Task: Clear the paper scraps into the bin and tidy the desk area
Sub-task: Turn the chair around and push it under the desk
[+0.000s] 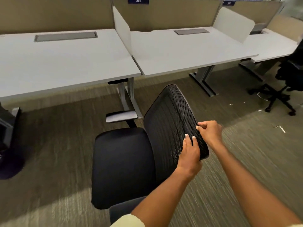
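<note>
White paper scraps on carpet, right of both hands gripping chair.

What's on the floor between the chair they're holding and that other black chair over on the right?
In the head view, only striped carpet with small white paper scraps lies between the black mesh-backed office chair and the black swivel chair.

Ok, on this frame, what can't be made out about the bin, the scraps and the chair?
- Bin: none identifiable in the head view; a dark object at the left edge is cut off and blurred.
- Paper scraps on the carpet: too small and blurred to count.
- Chair base and wheels: hidden under its seat.
- Left hand and right hand grip the backrest; the fingers behind it are hidden.
- Second desk label: blurred.
</note>
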Demonstrator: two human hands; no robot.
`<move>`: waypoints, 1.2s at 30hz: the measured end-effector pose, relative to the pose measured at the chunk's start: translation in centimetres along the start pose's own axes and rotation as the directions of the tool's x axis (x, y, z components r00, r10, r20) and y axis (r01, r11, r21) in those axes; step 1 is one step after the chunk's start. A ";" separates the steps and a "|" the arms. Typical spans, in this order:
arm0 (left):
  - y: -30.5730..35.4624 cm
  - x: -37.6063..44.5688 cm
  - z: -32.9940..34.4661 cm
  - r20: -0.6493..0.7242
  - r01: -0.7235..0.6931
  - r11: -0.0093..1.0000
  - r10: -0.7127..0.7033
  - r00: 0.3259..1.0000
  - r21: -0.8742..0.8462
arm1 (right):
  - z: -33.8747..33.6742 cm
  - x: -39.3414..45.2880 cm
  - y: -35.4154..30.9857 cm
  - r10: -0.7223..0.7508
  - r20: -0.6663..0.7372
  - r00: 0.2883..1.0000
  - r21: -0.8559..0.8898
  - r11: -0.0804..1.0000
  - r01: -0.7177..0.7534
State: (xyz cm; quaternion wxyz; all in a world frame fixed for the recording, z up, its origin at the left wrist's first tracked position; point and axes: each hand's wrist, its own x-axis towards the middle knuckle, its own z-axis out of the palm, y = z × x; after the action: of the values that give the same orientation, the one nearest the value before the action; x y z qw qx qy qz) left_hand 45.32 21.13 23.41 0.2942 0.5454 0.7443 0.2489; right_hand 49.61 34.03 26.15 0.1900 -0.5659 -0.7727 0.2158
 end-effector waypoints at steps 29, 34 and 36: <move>-21.0 -22.8 -16.7 0.103 -0.065 0.952 0.035 0.994 0.300 | 12.4 -20.7 -16.4 -0.212 0.186 0.959 0.204 0.963 0.173; -22.8 -26.1 -19.9 0.041 0.167 0.919 -0.194 0.980 0.357 | 15.0 -23.5 -19.2 -0.436 0.182 0.881 0.098 0.900 0.425; -23.8 -27.0 -20.5 -0.083 0.255 0.904 -0.242 0.967 0.343 | 15.1 -23.4 -20.3 -0.527 0.126 0.841 0.021 0.848 0.529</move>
State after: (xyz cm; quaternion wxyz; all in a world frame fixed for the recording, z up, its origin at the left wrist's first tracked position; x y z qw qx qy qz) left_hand 21.23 -12.45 25.90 0.2071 0.4849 0.8456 0.0833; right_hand 32.08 4.44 23.53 0.1885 -0.3180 -0.9106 0.1850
